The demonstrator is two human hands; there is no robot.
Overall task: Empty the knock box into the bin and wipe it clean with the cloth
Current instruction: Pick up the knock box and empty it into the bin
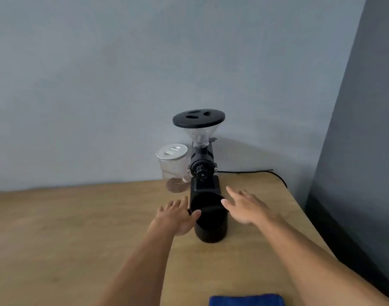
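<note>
The knock box is a black round tub with a bar across its open top, standing upright on the wooden table just in front of a coffee grinder. My left hand is spread open at the tub's left side, its thumb touching the rim. On the other side my right hand hovers open, fingertips close to the rim. Neither hand grips the tub. A folded blue cloth lies at the table's near edge. No bin is in view.
A black coffee grinder with a clear hopper stands at the wall behind the tub. Left of it is a clear jar with a silver lid. The grinder's black cable runs right along the wall. The table's right edge drops off beside a grey wall.
</note>
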